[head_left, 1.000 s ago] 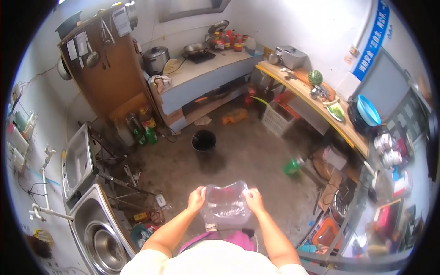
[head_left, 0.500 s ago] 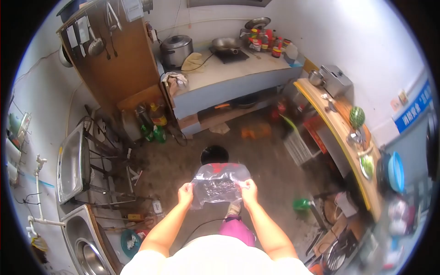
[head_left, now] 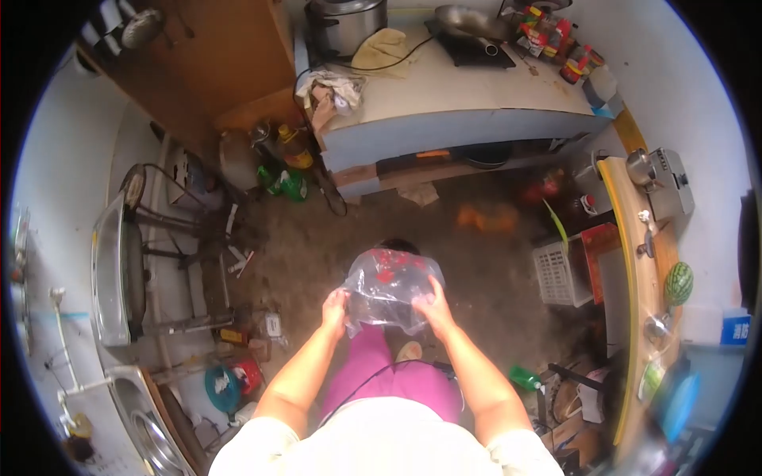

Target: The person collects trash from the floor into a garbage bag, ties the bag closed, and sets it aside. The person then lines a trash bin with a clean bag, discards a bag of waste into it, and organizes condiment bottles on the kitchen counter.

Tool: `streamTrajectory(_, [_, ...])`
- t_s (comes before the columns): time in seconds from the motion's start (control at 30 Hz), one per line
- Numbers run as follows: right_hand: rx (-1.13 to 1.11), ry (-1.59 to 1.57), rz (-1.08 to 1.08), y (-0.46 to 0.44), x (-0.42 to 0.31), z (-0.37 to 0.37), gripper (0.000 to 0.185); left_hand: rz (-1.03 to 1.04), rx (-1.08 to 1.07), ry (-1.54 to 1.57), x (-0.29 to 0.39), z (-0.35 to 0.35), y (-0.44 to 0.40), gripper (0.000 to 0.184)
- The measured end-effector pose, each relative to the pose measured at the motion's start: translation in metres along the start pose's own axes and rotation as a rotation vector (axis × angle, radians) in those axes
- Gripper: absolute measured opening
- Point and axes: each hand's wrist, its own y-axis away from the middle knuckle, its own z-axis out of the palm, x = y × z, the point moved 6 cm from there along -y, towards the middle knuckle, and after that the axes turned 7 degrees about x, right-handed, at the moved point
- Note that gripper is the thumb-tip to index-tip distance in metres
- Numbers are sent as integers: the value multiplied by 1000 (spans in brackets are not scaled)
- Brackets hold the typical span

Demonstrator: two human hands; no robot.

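Note:
A clear plastic bag [head_left: 389, 289] with red marks on its upper part is stretched between my two hands in front of my legs. Its left edge is pinched in my left hand [head_left: 335, 309], and my right hand [head_left: 433, 306] grips the right edge. Just beyond the bag, a black bucket [head_left: 398, 245] stands on the floor, mostly hidden behind the plastic.
Ahead stands a counter [head_left: 468, 95] with a pot, a pan and bottles. A long wooden shelf [head_left: 627, 238] with a watermelon [head_left: 679, 283] runs along the right, beside a white crate [head_left: 553, 274]. Metal sinks [head_left: 113, 278] line the left; green bottles [head_left: 292, 186] stand near the cabinet.
The view has moved forward and tilted down, so the counter looks closer. The bag, still held by both hands, now covers most of the bucket.

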Motion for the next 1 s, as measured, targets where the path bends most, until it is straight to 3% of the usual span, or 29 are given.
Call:
streamTrajectory(0.03, [16, 5, -1, -18, 6, 0, 92, -20, -3, -20, -1, 6, -22, 30])
streamTrajectory(0.13, [-13, 191, 73, -72, 48, 1, 86, -31, -22, -18, -9, 19, -73, 44])
streamTrajectory(0.17, [81, 334, -44, -78, 33, 5, 65, -66, -19, -24, 4, 30, -77, 45])
streamTrajectory(0.27, [55, 166, 378, -121, 90, 12, 41, -82, -64, -77, -3, 43, -120, 36])
streamTrajectory(0.3, [25, 263, 255, -133, 88, 14, 30, -107, -78, -70, -14, 46, -138, 33])
streamTrajectory(0.4, [39, 441, 159, -178, 137, 12, 28, -199, -54, -21, -45, 58, -183, 27])
streamTrajectory(0.5, [109, 281, 85, -219, 177, 3, 25, -338, -108, 95, -75, 83, -210, 25])
streamTrajectory(0.53, [143, 166, 174, -229, 188, -3, 23, -389, -144, 142, -82, 93, -214, 25])
streamTrajectory(0.6, [146, 252, 98, -252, 205, -13, 23, -463, -121, 203, -109, 115, -226, 28])
streamTrajectory(0.67, [228, 66, 435, -260, 202, -22, 25, -518, -153, 200, -145, 128, -243, 30])
streamTrajectory(0.7, [274, -26, 603, -258, 202, -24, 26, -538, -307, 177, -153, 138, -244, 36])
streamTrajectory(0.8, [91, 601, 246, -270, 215, -44, 33, -741, -210, 76, -193, 141, -243, 41])
streamTrajectory(0.93, [58, 897, -137, -274, 203, -40, 40, -638, -67, -69, -224, 115, -284, 43])
streamTrajectory(0.97, [61, 940, -205, -278, 190, -29, 41, -618, 24, -45, -194, 121, -285, 38])
streamTrajectory(1.0, [63, 980, -278, -285, 178, -18, 42, -519, -26, -142, -186, 122, -297, 35])
